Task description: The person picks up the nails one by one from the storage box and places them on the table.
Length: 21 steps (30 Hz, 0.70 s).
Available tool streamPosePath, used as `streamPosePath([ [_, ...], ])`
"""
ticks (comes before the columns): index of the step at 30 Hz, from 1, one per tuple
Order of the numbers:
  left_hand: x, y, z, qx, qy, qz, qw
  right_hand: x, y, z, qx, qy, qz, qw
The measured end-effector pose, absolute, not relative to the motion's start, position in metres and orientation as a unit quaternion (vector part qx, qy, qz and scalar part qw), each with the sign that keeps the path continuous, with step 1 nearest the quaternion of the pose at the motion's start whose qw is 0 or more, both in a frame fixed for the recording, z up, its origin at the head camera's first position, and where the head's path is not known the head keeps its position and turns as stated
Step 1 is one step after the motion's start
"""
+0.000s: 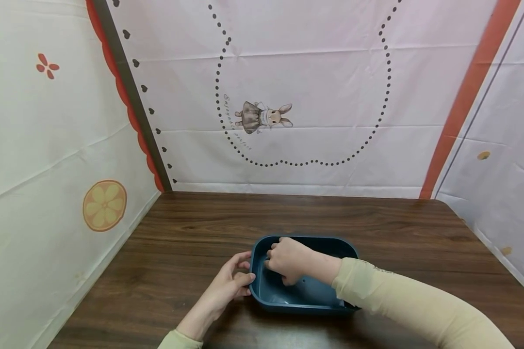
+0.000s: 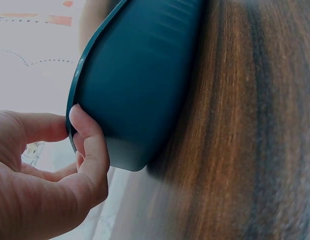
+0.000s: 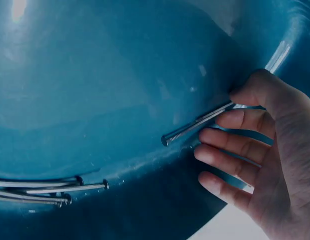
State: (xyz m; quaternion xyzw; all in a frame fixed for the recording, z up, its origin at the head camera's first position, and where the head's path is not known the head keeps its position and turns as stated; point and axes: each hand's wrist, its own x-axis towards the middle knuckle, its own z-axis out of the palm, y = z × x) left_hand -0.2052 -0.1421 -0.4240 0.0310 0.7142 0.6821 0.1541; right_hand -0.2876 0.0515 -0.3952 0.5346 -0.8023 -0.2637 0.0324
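A deep blue rectangular basin with rounded corners stands on the table. My left hand grips its left rim, the thumb at the edge and the fingers against the outer wall. Inside, my right hand reaches down at the left part. In the right wrist view, the thumb and fingers of my right hand are spread around thin metal nails lying along the curved bottom edge. Whether they touch these nails is unclear. Several more nails form a small pile farther along that edge.
The dark wood-grain table surrounds the basin. White printed cloth hangs behind it, and more cloth lines both sides. My right sleeve crosses the basin's right side and covers part of it.
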Motion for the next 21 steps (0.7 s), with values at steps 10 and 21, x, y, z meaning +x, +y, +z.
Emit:
streamPosePath([
  [10,-0.208,-0.143,-0.4245,0.029,0.716,0.679,0.158,-0.2897,0.0496,-0.4006,0.53,-0.806,-0.262,0.027],
  [21,-0.2062,-0.1412,-0.4217,0.023,0.716,0.68,0.157,-0.2926,0.0466,-0.4035,0.535,-0.803,-0.261,0.021],
])
